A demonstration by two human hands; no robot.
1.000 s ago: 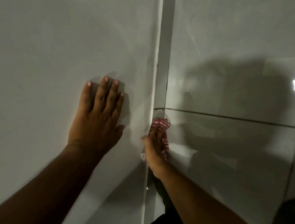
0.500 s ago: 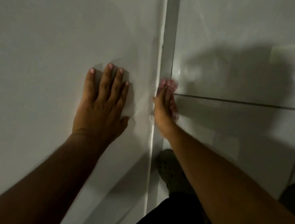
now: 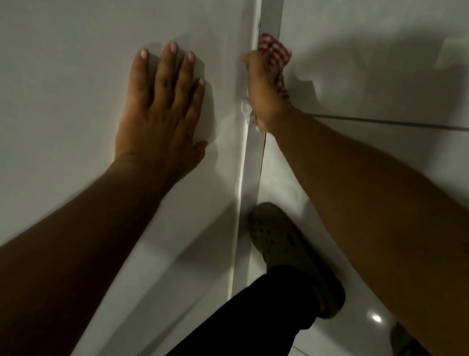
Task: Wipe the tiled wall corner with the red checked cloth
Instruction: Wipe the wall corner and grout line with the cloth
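The red checked cloth (image 3: pixel 275 52) is pressed into the tiled wall corner (image 3: pixel 251 179), above the horizontal grout line. My right hand (image 3: pixel 263 92) is closed on the cloth, whose top sticks out above the fingers and whose pale end hangs below the wrist. My left hand (image 3: pixel 160 109) lies flat, fingers spread, on the plain left wall (image 3: pixel 66 78), a hand's width left of the corner, holding nothing.
The glossy tiled right wall (image 3: pixel 392 78) reflects a bright light spot. At the foot of the corner stands my foot in an olive clog (image 3: pixel 284 244) with a black trouser leg (image 3: pixel 242 334). A second shoe (image 3: pixel 402 354) shows at the lower right on the pale floor tiles.
My right hand has slid the cloth upward along the corner, from below the grout line to above it. My left hand has stayed flat on the wall.
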